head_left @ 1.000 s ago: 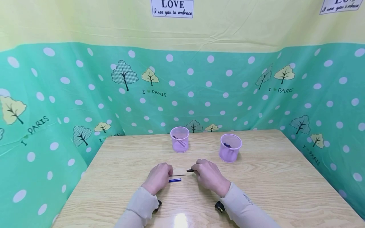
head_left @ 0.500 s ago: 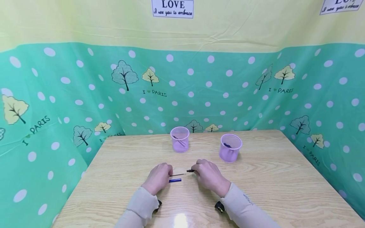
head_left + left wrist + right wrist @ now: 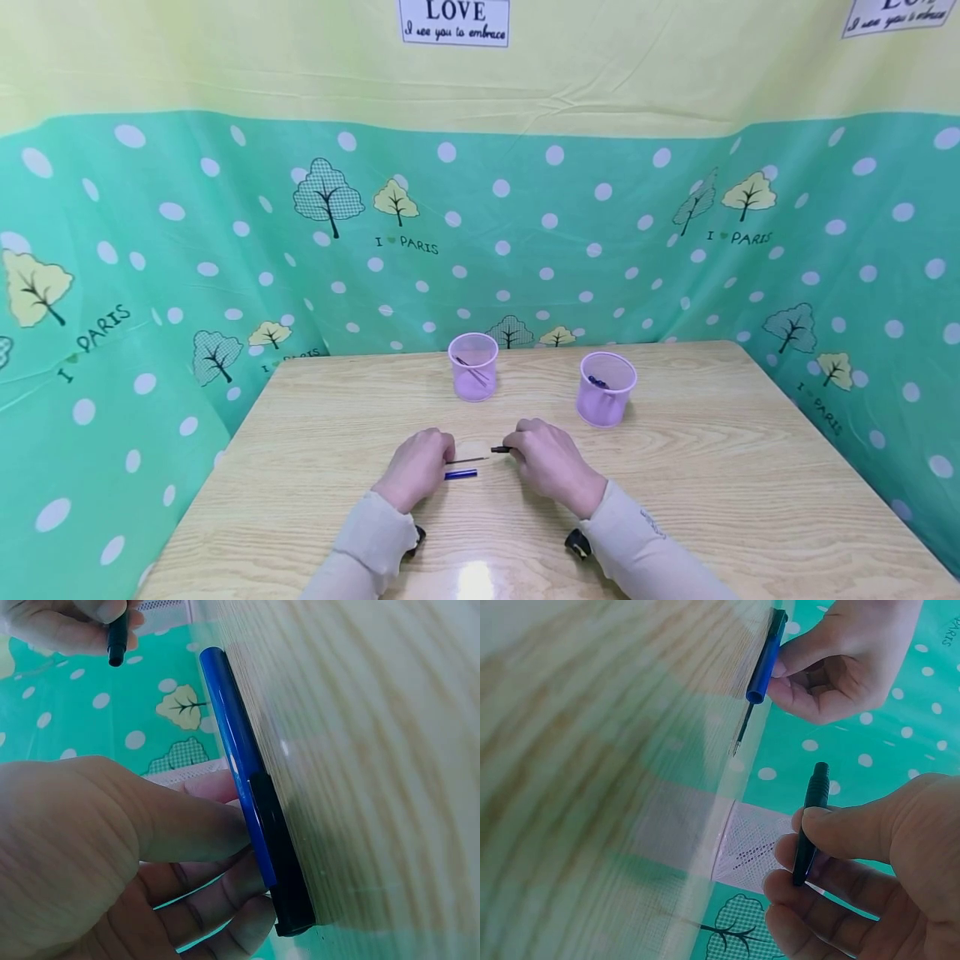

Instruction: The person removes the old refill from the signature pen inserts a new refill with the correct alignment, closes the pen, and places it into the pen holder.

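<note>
My left hand (image 3: 418,468) is on the left, low over the table. Between its thumb and fingers it pinches a thin dark pen refill (image 3: 468,460), whose metal tip points right, as the right wrist view shows. Just nearer than the refill lies a blue pen barrel (image 3: 236,750) with a black clip (image 3: 279,847), on the tabletop beside the left fingers. Opposite, my right hand (image 3: 551,462) pinches a short black pen grip section (image 3: 810,825) with thumb and fingertips. Its narrow end faces the refill tip, with a small gap between them.
Two lilac mesh cups stand farther back on the wooden table (image 3: 337,417). The left cup (image 3: 474,388) holds some thin dark sticks; the right cup (image 3: 597,410) holds small dark blue pieces. A green dotted curtain (image 3: 525,275) hangs behind the table.
Since one second ago the refill's tip has tilted slightly away from me in the left hand. Both hands and the blue barrel have stayed in place.
</note>
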A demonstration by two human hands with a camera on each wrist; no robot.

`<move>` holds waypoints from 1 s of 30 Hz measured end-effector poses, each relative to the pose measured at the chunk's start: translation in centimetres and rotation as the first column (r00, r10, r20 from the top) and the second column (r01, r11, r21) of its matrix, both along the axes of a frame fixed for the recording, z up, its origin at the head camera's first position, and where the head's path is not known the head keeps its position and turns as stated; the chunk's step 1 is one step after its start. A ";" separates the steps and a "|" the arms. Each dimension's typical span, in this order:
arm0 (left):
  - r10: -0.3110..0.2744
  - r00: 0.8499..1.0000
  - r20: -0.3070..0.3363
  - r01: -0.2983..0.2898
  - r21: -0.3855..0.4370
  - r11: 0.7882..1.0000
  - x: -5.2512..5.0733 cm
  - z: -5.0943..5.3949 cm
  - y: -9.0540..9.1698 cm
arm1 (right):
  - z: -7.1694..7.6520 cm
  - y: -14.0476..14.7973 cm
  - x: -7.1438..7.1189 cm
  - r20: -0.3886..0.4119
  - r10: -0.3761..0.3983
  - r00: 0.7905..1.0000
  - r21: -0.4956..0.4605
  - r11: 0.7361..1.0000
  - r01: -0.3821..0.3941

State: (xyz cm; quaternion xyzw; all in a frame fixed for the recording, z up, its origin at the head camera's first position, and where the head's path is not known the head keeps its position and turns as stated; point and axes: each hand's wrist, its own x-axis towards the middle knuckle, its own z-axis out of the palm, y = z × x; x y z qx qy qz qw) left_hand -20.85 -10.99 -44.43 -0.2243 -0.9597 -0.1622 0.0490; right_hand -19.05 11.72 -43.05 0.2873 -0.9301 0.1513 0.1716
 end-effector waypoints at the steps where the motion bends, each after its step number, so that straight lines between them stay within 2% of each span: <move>1: 0.001 1.000 0.001 -0.001 0.001 1.000 0.0 0.0 0.0 | 0.0 0.0 0.0 -0.001 0.001 1.000 0.000 1.000 -0.001; 17: 0.011 1.000 0.002 -0.011 0.002 1.000 0.2 0.0 -0.2 | -0.1 -0.1 0.1 0.003 0.006 1.000 0.000 1.000 -0.006; 24: 0.025 1.000 0.017 -0.025 0.006 1.000 0.3 0.6 -0.1 | -0.1 -0.1 0.1 0.008 0.006 1.000 -0.001 1.000 -0.006; 30: 0.025 0.999 0.022 -0.026 0.007 1.000 0.1 1.1 -0.4 | -0.1 -0.1 0.1 0.016 -0.006 1.000 0.000 1.000 0.006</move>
